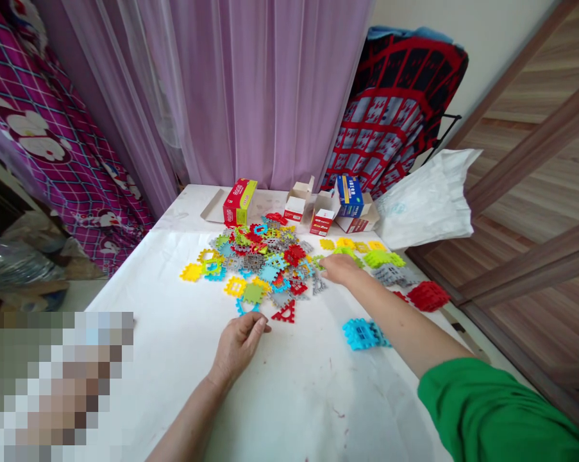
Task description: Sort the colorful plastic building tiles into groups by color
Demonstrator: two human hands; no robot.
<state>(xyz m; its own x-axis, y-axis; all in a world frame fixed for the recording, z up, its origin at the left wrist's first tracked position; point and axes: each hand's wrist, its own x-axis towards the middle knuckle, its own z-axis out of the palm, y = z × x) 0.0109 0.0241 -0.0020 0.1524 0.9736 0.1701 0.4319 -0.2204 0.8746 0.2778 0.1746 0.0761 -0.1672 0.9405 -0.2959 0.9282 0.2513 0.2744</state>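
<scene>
My left hand point(243, 340) rests on the white table just in front of the pile, its fingers curled in and nothing visible in them. Near its fingertips lie a light-blue interlocking piece point(247, 307) and a red triangular piece point(285, 313). My right hand point(340, 268) reaches to the right side of the mixed pile of plastic interlocking pieces point(255, 260), fingers bent together. Whatever its fingers hold is hidden; green pieces point(345, 252) show just behind it. Under my right forearm sits a stack of blue pieces point(361, 334).
Sorted by colour on the right are yellow pieces point(345, 243), lime-green pieces point(384, 258), grey pieces point(395, 274) and red pieces point(428, 296). Open cardboard boxes, including a red one point(236, 202) and a blue one point(349, 196), line the back. A white bag point(426, 202) stands at the right edge.
</scene>
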